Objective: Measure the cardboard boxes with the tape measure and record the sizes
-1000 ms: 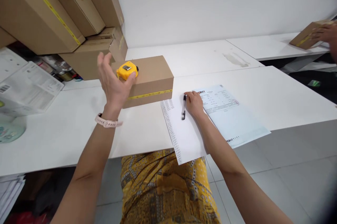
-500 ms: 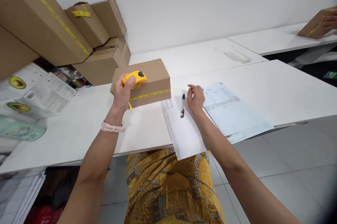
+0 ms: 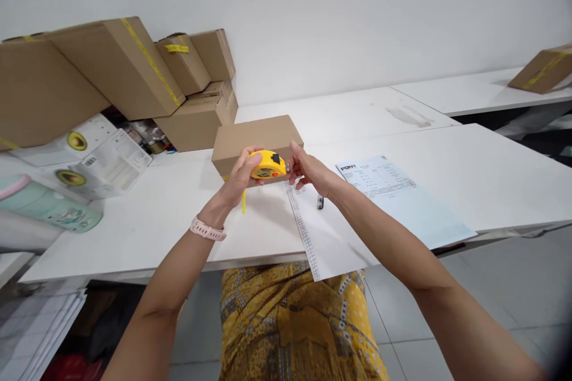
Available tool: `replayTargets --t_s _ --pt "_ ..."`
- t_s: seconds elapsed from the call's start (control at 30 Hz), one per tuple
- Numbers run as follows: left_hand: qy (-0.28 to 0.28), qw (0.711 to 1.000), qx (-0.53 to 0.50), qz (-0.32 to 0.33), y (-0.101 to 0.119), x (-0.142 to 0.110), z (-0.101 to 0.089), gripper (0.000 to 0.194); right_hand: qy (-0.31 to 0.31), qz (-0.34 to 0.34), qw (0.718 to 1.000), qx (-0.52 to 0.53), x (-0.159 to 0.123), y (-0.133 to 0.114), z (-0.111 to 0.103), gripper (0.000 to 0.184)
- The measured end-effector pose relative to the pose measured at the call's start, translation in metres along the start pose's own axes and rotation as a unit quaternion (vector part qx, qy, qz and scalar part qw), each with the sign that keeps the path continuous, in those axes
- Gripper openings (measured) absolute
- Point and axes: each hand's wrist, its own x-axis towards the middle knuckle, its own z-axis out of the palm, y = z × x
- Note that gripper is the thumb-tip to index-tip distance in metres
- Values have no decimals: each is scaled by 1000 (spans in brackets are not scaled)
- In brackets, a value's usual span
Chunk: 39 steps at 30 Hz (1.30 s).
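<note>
My left hand [image 3: 241,178] is closed around a yellow tape measure [image 3: 268,165], held just in front of a brown cardboard box [image 3: 257,130]. A yellow wrist strap [image 3: 243,202] hangs below that hand. My right hand [image 3: 308,169] is at the tape measure's metal end, fingers bent and apart; whether they touch the end is unclear. Under the right hand lies a spiral notebook [image 3: 330,244], and a pen [image 3: 320,202] rests on it, partly hidden by the hand.
Several taped cardboard boxes [image 3: 111,65] are stacked at the left, near white avocado-printed boxes [image 3: 111,160] and a mint-green bottle [image 3: 53,205]. A printed paper sheet [image 3: 420,208] lies right of the notebook. Another box [image 3: 547,71] stands on the far right table.
My right hand has left the notebook and moved left to the tape measure. My left hand has brought the tape measure lower, in front of the box. The co-worker's hand at far right is gone from view.
</note>
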Motion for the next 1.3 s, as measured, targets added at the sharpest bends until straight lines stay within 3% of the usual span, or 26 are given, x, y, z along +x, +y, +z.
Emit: replayTargets --t_s 0.1,0.23,0.37,0.5,0.6,0.7,0.77,1.0,1.3 --pt "44 999 -3 16 7 11 -29 56 26 -39 999 16 18 -14 -6 56" --pt "132 991 -7 32 21 42 -98 45 114 -96 988 43 62 -39 -42 42" --pt "164 986 -5 -28 27 66 -168 29 173 -54 983 12 108 -40 -74 40" --pt "145 985 17 -95 16 72 -204 25 211 -17 972 -105 138 -23 -71 37" --pt "146 983 14 -108 3 71 -214 28 230 -9 948 -221 149 -17 -62 35" --pt "135 985 4 -103 -8 71 -217 30 240 16 906 -348 155 -17 -57 37" --pt "133 986 -2 -103 -12 72 -218 30 232 22 892 -387 157 -17 -57 42" --pt "113 989 -14 -94 -14 84 -214 31 158 33 918 -362 157 -10 -59 55" --pt "98 991 5 -94 -21 99 -214 31 167 63 902 -393 158 -12 -58 60"
